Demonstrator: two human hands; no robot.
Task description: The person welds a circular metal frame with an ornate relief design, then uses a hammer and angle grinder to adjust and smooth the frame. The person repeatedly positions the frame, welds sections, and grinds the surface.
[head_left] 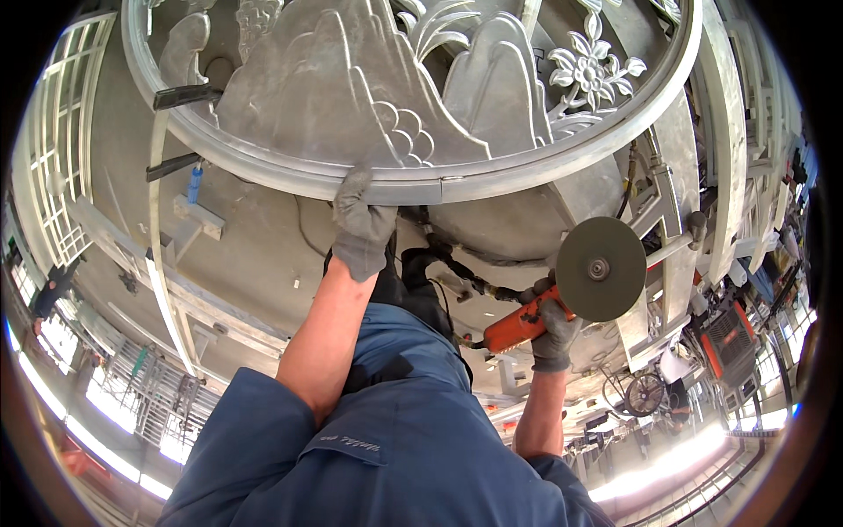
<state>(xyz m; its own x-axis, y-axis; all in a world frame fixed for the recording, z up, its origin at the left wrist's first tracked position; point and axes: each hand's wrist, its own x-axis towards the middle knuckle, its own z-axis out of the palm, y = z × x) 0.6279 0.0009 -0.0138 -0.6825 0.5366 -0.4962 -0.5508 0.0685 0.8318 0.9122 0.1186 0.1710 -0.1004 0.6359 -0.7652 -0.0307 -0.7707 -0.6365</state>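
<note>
A large round metal panel [290, 83] with raised mountain and flower shapes fills the top of the view, bordered by a thick grey ring [518, 183]. My left hand [362, 224], in a grey glove, grips the near edge of that ring beside a short joint in it. To the right, my gloved right hand [555, 338] is closed around the orange body of an angle grinder [514, 329]. Its large dark disc [601, 268] faces up, to the right of the ring's near edge and apart from it. Whether the disc turns I cannot tell.
A clamp [180, 97] holds the ring's left side. Metal beams [167, 294] run along the left, and a pale lattice frame [66, 132] stands beyond. A black cable [465, 272] hangs near my legs. At right are more beams and an orange-and-black machine [731, 342].
</note>
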